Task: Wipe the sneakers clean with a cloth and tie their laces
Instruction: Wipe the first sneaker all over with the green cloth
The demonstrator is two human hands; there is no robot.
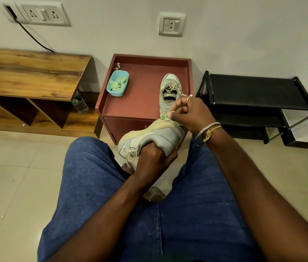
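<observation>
Pale wall (111, 35) with sockets (41, 14) closes the room at the back, and the floor (17, 167) is of light tiles. Far to the left of both hands is a wooden shelf unit (26, 72), with a plastic bottle (80, 104) by its right end. Beyond the left hand (153, 157), on the red desk (141, 103), a blue tub (115, 93) holds green cloth pieces (120, 82). The left hand is curled tight round the upper of a grey and cream sneaker (155, 135) and holds it on its side above the knees in blue jeans (92, 186), the sole turned away from the person. Just beyond the right hand (192, 112) a second sneaker (169, 91) stands upright on the desk, its laces loose. The right hand pinches a small green cloth (165, 116) against the sole edge of the held sneaker. To the right of this hand stands a black shoe rack (253, 91).
</observation>
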